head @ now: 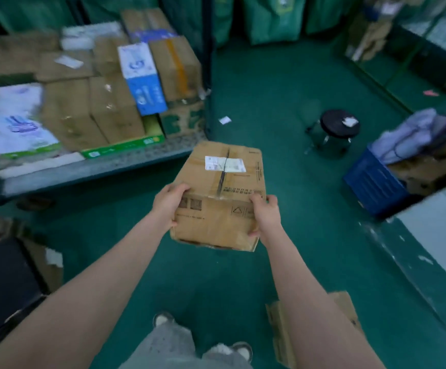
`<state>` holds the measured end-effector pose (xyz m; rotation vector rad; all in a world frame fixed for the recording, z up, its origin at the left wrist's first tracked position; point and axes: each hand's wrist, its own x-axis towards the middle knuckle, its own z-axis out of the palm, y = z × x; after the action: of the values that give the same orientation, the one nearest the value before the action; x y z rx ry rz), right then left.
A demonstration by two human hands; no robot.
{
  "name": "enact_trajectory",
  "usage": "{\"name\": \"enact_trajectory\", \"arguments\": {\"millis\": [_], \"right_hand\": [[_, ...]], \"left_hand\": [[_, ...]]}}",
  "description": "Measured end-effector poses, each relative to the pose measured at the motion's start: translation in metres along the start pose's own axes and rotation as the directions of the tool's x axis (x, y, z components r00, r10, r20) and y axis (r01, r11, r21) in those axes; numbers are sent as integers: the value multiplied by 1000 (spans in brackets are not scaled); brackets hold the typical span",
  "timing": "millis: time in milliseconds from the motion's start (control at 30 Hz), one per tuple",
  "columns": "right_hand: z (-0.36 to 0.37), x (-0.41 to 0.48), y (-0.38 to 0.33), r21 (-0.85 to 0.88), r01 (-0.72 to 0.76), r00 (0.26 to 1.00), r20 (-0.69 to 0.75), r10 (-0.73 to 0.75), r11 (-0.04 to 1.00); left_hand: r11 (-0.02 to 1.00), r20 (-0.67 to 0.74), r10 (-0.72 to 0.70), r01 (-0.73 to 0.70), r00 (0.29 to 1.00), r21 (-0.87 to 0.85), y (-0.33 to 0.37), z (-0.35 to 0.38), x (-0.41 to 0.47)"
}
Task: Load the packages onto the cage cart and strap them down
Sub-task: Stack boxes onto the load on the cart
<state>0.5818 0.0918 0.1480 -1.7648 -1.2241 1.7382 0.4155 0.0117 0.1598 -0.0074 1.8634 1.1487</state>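
**Both hands carry a worn carton toward the loaded cart**

Nearest the camera, grey trouser legs (174, 347) and two pale shoes (240, 351) stand on the dark green floor (283, 123), with a flattened piece of brown cardboard (283, 334) lying just to the right of them. Two bare forearms reach forward from the lower edge. The left hand (168, 205) is clamped on the left near corner of a dented brown cardboard box with a white shipping label (222, 195), thumb on top and fingers wrapped under the side. The right hand (266, 214) grips the right near corner the same way. The box is held in the air above the floor, tilted slightly, its taped seam running away from the person, and it is apart from the cart.

At the far left edge a black case (3, 283) sits beside torn cardboard. Beyond the box, to the left, the grey metal platform of the cage cart (96, 166) carries a stack of brown cartons (104, 107), a blue-and-white box (143, 78) leaning among them, and a white plastic-wrapped pack (9, 121) at its left end. To the right, a round black-topped stool (336, 126) stands on the floor, and a blue plastic crate (373, 185) holds pale folded fabric (413, 134). Green bags (272, 17) hang along the back, blurred
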Motion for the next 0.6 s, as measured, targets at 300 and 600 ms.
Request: {"name": "enact_trajectory", "arguments": {"millis": [300, 600], "right_hand": [[170, -17, -65, -126, 110, 960, 272, -72, 986], [284, -13, -117, -120, 142, 923, 374, -87, 983]], "left_hand": [[980, -159, 14, -45, 987, -194, 49, -162, 23], [958, -251, 39, -108, 967, -266, 100, -251, 49]]}}
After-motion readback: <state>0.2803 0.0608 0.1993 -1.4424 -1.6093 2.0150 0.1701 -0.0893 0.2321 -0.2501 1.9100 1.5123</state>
